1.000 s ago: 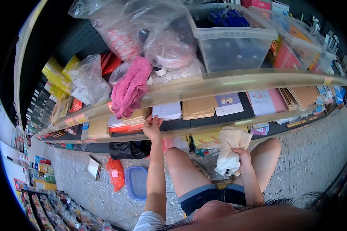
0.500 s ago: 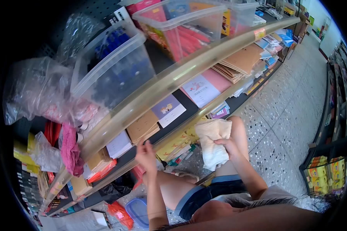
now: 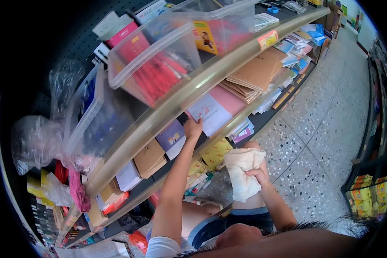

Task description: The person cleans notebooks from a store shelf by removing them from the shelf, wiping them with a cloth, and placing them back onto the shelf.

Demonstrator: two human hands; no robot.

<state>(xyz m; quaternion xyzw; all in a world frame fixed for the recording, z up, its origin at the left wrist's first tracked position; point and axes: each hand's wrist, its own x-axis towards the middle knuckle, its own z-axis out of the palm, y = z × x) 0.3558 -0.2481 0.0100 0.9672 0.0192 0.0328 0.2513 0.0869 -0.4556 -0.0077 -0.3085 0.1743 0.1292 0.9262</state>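
Observation:
My left hand (image 3: pixel 193 128) reaches onto the lower shelf, its fingers curled at the left edge of a white notebook (image 3: pixel 213 114) with a pink drawing on its cover. The thumb lies against that cover; the other fingertips are partly hidden. Just left of the hand is a purple-and-white notebook (image 3: pixel 172 136). Above my knee, my right hand (image 3: pixel 258 176) is closed on a crumpled cream cloth (image 3: pixel 244 167), which hangs down from the grip.
A clear bin of red pens (image 3: pixel 157 75) and one with blue items (image 3: pixel 96 120) stand on the upper shelf, behind its rail (image 3: pixel 193 92). Brown notebooks (image 3: pixel 253 71) are stacked on the lower shelf. Yellow packs (image 3: pixel 217 152) sit below. A pink cloth (image 3: pixel 78 191) hangs at left.
My left hand has moved right and up along the shelf to the white notebook. My right hand still holds the cloth. The view has shifted, and the bins appear lower and further left.

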